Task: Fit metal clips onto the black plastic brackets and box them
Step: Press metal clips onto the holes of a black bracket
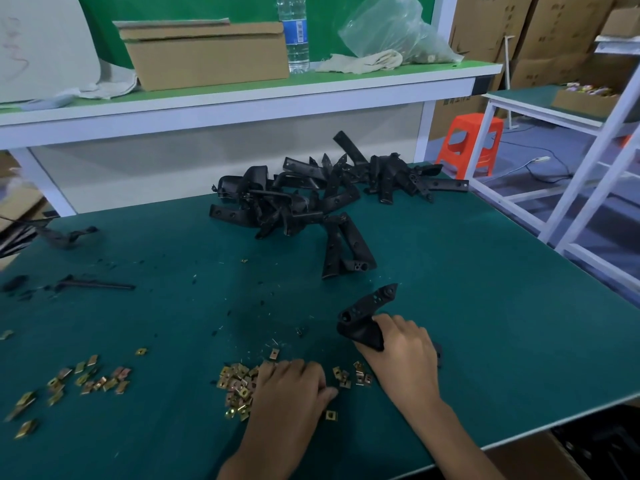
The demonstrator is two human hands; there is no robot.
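Right hand (403, 355) is clamped round the thick end of a black angled plastic bracket (367, 315), whose holed arm juts up and away beyond the fingers. Left hand (291, 386) is down, knuckles up, fingers curled onto the heap of small brass-coloured metal clips (237, 384); can't tell if one is pinched underneath. A few more clips (353, 375) sit between the two hands. Further left, a second scatter of clips (90, 379) lies on the dark green table mat (485, 306). The tangled pile of black brackets (311, 199) sits well beyond the held one, and a brown cardboard box (207, 53) is up on the shelf
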